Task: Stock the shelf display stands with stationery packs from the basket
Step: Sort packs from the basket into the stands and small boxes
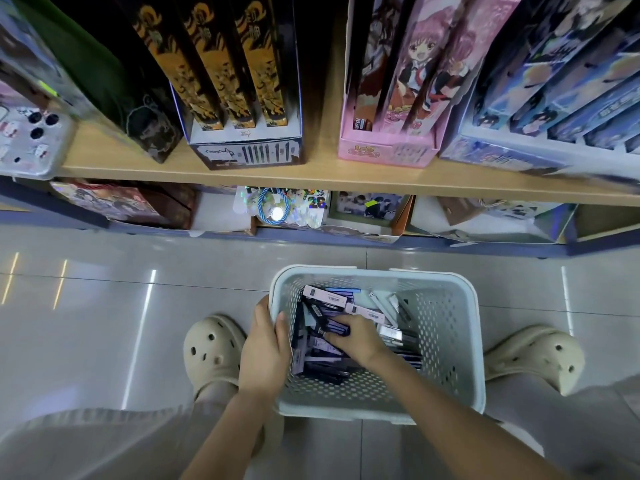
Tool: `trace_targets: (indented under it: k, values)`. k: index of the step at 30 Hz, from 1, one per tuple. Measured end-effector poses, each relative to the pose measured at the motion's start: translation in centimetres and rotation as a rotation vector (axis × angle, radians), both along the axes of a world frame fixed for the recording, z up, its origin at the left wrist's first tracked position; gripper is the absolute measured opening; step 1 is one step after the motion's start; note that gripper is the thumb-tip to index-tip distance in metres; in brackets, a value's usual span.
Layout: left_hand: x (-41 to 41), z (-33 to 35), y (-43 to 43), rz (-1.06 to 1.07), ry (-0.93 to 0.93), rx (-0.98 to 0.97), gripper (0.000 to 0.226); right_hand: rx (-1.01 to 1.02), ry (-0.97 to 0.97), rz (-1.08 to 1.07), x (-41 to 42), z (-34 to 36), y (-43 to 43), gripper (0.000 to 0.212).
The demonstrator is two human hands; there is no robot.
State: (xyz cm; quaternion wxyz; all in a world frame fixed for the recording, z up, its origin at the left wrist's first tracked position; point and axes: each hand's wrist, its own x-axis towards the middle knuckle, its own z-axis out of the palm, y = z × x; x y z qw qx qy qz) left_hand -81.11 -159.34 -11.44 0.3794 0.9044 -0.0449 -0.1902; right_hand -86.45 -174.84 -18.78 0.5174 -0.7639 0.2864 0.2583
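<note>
While the stationery packs (332,299) lie jumbled in the pale blue basket (474,341), sitting on the floor at 6 o'clock of the view, the right hand (353,336) is down among them. Its fingers and thumb are clamped on a dark purple pack (337,328) toward the heap's 9 o'clock side. Two pink packs with barcode labels lie slantwise just at 12 o'clock of that hand. Over at the basket's 9 o'clock rim, the left hand (265,351) has a firm hold, thumb hooked over inside the wall.

Cream clogs (211,348) stand either side, at 9 and 3 o'clock of the basket, on glossy grey floor tiles (104,289). Up at 12 o'clock runs the wooden shelf (311,174), and on it the display stands: a black-and-gold stand (242,150) at 11 o'clock, a pink stand (384,150) at 1 o'clock and a blue stand (502,157) at 2 o'clock, each with tall packs standing in it.
</note>
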Motion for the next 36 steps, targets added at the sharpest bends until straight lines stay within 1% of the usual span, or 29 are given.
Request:
trace_targets:
  k: [6, 8, 10, 12, 13, 14, 15, 16, 18, 19, 21, 22, 23, 24, 25, 26, 27, 28, 30, 32, 34, 36]
  values:
    - [0.1, -0.2, 0.2, -0.014, 0.039, 0.051, 0.041, -0.043, 0.042, 0.013, -1.0, 1.8, -2.7, 0.037]
    - [0.0, 0.0, 0.2, -0.028, 0.042, 0.069, 0.040, 0.000, 0.068, -0.035, -1.4, 2.0, -3.1, 0.035]
    - [-0.1, 0.1, 0.0, -0.039, -0.051, 0.161, 0.031, 0.079, 0.120, -0.121, -1.7, 2.6, -3.4, 0.032]
    - [-0.7, 0.4, -0.2, -0.025, -0.210, 0.297, 0.020, 0.137, 0.145, -0.202, -2.1, 3.3, -3.7, 0.029]
    - [-1.1, 0.6, -0.3, -0.058, -0.331, 0.326, 0.017, 0.165, 0.142, -0.242, -2.3, 3.8, -3.9, 0.027]
    - [-1.7, 0.9, -0.7, -0.094, -0.393, 0.284, 0.016, 0.190, 0.137, -0.284, -2.5, 4.4, -4.1, 0.026]
    - [-2.4, 1.2, -1.3, -0.108, -0.364, 0.184, 0.016, 0.216, 0.129, -0.323, -2.7, 5.1, -4.3, 0.024]
    - [-3.0, 2.0, -2.1, -0.054, -0.251, 0.064, 0.018, 0.245, 0.114, -0.362, -2.8, 5.8, -4.4, 0.023]
    - [-4.0, 2.8, -3.9, 0.139, 0.111, -0.163, 0.027, 0.298, 0.054, -0.425, -3.2, 7.3, -4.3, 0.024]
    - [-4.2, 2.8, -4.6, 0.232, 0.304, -0.269, 0.038, 0.320, 0.008, -0.445, -3.3, 8.1, -4.2, 0.025]
    - [-4.2, 2.8, -5.9, 0.365, 0.659, -0.439, 0.071, 0.366, -0.093, -0.456, -3.6, 9.9, -3.6, 0.018]
    - [-4.1, 2.9, -6.2, 0.379, 0.777, -0.490, 0.083, 0.381, -0.140, -0.447, -3.6, 10.7, -3.1, 0.016]
    - [-3.9, 2.8, -6.4, 0.377, 0.838, -0.556, 0.086, 0.383, -0.186, -0.423, -3.7, 11.4, -2.5, 0.016]
    - [-3.8, 2.8, -6.6, 0.394, 0.859, -0.608, 0.074, 0.361, -0.228, -0.382, -3.9, 11.9, -2.0, 0.017]
    - [-3.8, 2.9, -6.8, 0.434, 0.860, -0.668, 0.055, 0.318, -0.264, -0.329, -4.1, 12.1, -1.5, 0.018]
    - [-3.7, 3.0, -7.0, 0.475, 0.830, -0.686, 0.037, 0.266, -0.291, -0.266, -4.4, 12.2, -1.1, 0.021]
    - [-3.6, 2.9, -7.1, 0.513, 0.783, -0.672, 0.023, 0.220, -0.311, -0.205, -4.5, 12.0, -0.9, 0.023]
    - [-3.4, 3.0, -7.0, 0.523, 0.737, -0.629, 0.016, 0.173, -0.329, -0.148, -4.6, 11.7, -1.0, 0.023]
    - [-3.1, 2.6, -6.6, 0.525, 0.675, -0.590, 0.013, 0.042, -0.361, -0.088, -4.6, 10.3, -1.8, 0.015]
    - [-2.8, 2.3, -6.1, 0.548, 0.650, -0.560, 0.009, -0.127, -0.334, -0.087, -4.1, 7.9, -3.4, 0.013]
    - [-2.5, 2.0, -5.6, 0.552, 0.637, -0.515, 0.004, -0.213, -0.243, -0.066, -3.6, 5.0, -4.9, 0.018]
    - [-2.2, 1.6, -5.3, 0.545, 0.626, -0.504, 0.002, -0.233, -0.129, -0.037, -2.9, 2.3, -5.9, 0.026]
